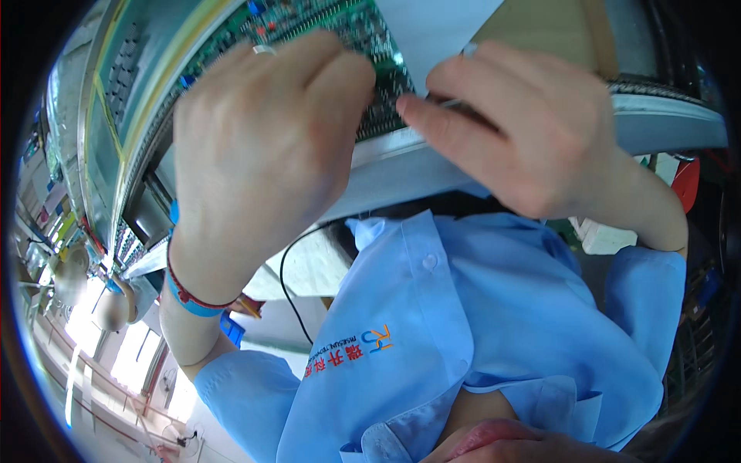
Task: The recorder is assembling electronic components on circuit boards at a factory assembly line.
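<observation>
A green circuit board [394, 65] packed with small components lies at the top, under my hands. My left hand [262, 139] is curled over the board's left part, knuckles up. Its fingertips are hidden beneath it, so whatever they grip does not show. Just right of the board's edge, my right hand [525, 123] is closed, thumb against the curled fingers. A thin shiny sliver [451, 103] shows between thumb and fingers; its kind cannot be made out. The right thumb's tip is close to the board's right edge.
A blue wrist strap [202, 307] circles my left wrist, and a black cable [284, 278] runs below it. White sheet [440, 35] and brown cardboard [540, 31] lie beyond the board. A pale metal rail [386, 147] borders the near side. Something red [685, 185] sits far right.
</observation>
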`<state>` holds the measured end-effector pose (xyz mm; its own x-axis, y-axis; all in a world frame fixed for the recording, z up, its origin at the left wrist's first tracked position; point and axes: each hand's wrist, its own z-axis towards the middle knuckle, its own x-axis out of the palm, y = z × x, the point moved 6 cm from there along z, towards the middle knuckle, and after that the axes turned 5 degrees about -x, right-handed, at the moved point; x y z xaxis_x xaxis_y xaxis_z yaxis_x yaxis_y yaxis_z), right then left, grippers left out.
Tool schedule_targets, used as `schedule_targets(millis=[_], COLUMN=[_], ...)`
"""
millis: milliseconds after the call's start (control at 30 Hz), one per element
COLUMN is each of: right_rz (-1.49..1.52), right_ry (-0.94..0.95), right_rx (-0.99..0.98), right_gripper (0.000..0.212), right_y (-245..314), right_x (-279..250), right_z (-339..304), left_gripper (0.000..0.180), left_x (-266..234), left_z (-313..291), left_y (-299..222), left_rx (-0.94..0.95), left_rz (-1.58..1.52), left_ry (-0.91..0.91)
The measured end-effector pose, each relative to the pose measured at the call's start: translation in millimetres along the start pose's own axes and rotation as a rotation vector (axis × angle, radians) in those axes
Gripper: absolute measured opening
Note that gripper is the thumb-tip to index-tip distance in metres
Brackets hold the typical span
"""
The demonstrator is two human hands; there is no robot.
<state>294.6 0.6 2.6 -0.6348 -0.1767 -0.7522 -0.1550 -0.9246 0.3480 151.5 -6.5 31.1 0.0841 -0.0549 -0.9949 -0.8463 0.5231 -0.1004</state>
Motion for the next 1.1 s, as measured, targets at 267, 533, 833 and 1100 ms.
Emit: schedule_targets(millis=[267, 533, 833, 1100], right_rz=[-0.093, -0.056, -0.157, -0.003], right_ry=[-0.036, 0.097, 0.108, 0.237], right_rx=[-0.019, -0.013, -0.019, 0.05], right_gripper=[0.01, 0.031, 0.027, 0.018], right_y=[5.6, -7.3, -47.8, -89.2], right_x=[3.3, -13.8, -31.0, 66.2], right_z=[-3.6, 10.1, 62.2, 193.4], left_gripper=[0.015, 0.05, 0.015, 0.034], left_x=[-2.2, 2.5, -30.4, 6.1], left_z=[-11.6, -36.9, -110.4, -144.8], left_y=[-8.8, 0.8, 87.5, 84.8], left_rx=[-0.066, -0.056, -0.694, -0.715], left_rz=[-0.057, 0.008, -0.259, -0.227], left_ry=[-0.078, -0.092, -0.451, -0.296])
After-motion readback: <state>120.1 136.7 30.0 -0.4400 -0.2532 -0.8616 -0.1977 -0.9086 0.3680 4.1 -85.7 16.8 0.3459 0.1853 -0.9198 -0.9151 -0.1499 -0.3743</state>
